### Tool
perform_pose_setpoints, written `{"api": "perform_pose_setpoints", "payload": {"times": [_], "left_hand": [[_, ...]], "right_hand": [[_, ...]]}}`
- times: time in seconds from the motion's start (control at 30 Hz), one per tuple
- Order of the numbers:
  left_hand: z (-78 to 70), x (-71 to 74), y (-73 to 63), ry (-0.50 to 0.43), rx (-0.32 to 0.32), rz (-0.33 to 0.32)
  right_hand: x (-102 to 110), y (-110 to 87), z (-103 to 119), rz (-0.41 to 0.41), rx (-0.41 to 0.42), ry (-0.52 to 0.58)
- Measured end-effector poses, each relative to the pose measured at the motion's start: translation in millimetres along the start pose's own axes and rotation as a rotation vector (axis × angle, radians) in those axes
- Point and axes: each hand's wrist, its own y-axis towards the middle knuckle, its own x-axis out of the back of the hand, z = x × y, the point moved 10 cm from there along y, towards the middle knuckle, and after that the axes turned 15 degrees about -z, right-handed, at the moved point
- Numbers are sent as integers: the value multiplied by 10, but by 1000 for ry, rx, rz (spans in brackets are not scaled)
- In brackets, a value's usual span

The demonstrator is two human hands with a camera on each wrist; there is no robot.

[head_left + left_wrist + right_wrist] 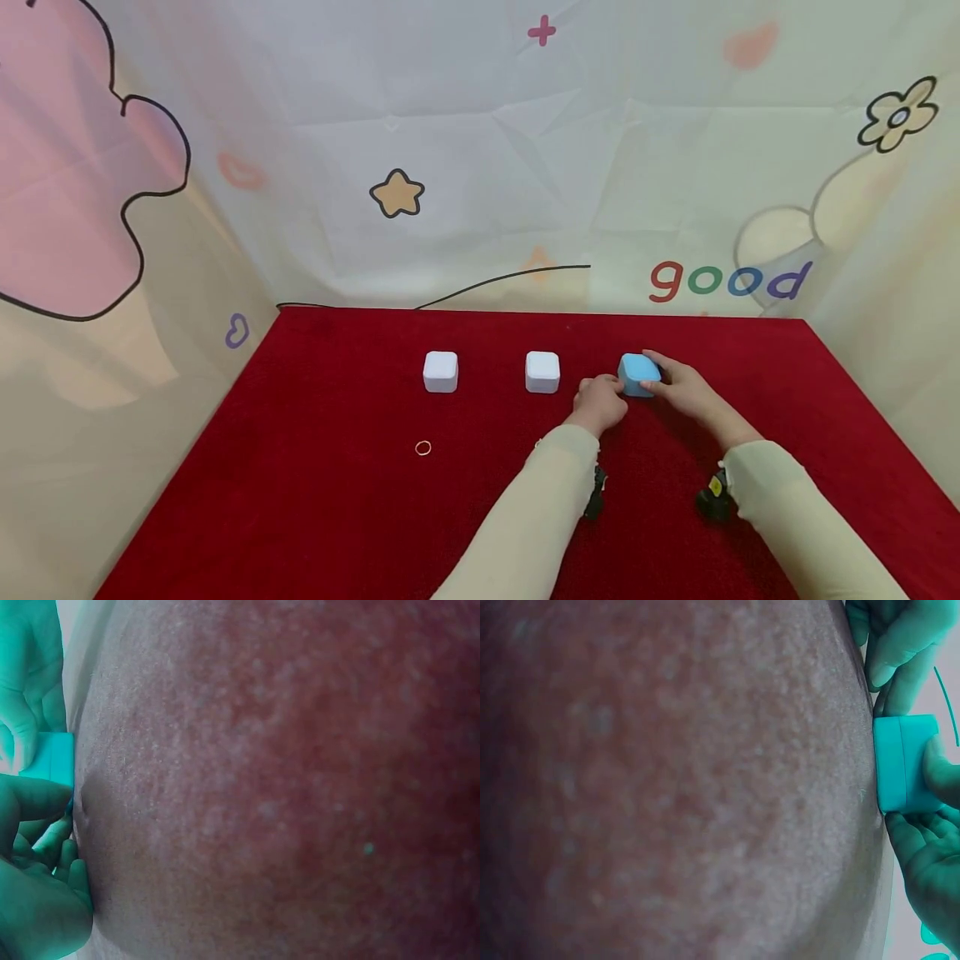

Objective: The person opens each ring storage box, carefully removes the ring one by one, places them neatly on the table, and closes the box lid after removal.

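A small light-blue box with rounded corners sits on the red cloth at the right, held between both hands. My right hand grips its right side, thumb in front and fingers behind. In the right wrist view a thin seam runs along the box. My left hand is at the box's left side, its fingers bent and a fingertip against the near left edge. Whether the left fingers pinch the box cannot be told. The left wrist view catches only part of the box, behind a finger.
Two white boxes of like shape, one farther left and one nearer, stand in line with the blue one. A thin gold-coloured ring lies in front of the left box. A printed curtain closes off the back of the table.
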Motion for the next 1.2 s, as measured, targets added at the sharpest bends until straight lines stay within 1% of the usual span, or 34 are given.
{"api": "perform_pose_setpoints", "payload": {"times": [0.1, 0.33, 0.57, 0.9, 1.03, 1.2], "left_hand": [[1, -2, 7, 5, -7, -7], [29, -15, 7, -20, 13, -13], [16, -18, 12, 11, -12, -18], [-4, -57, 30, 83, -47, -21], [-26, -52, 33, 155, -81, -30], [-58, -36, 10, 216, -97, -26]], "right_hand": [[2, 12, 11, -2, 3, 1], [-8, 16, 15, -7, 1, -6], [-10, 26, 9, -4, -13, 6], [-11, 23, 17, 9, -37, 13], [-15, 23, 14, 17, -48, 13], [-19, 17, 3, 30, -66, 28]]}}
